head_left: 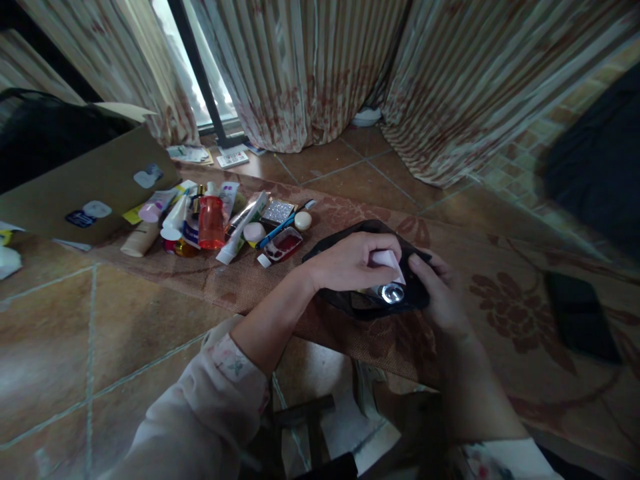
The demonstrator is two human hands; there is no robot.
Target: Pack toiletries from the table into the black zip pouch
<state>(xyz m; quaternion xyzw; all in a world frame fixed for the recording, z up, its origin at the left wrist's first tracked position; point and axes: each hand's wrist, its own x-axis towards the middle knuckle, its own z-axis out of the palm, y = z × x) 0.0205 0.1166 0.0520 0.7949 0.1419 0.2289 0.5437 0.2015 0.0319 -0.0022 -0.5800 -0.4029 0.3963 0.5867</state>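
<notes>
My left hand (345, 261) reaches over the mouth of a black pouch (363, 308), its fingers closed around a small pale pink box (386, 260). Just below that box, a shiny silver round cap or lens end (393, 293) shows inside the pouch. My right hand (443, 293) grips the pouch's right edge, thumb on the near side and fingers partly hidden behind. The pouch rests on a brown patterned runner (280, 310). Left of it lie a red bottle (212, 223), a white tube (242, 229), a blue pen-like stick (275, 230) and a round cream lid (303, 221).
A cardboard box (110, 170) with dark cloth stands at the left. A black phone (583, 313) lies at the right on the runner. Striped curtains (285, 73) hang behind, with papers (233, 158) on the tiled floor below. A dark bulky shape (600, 160) is at the far right.
</notes>
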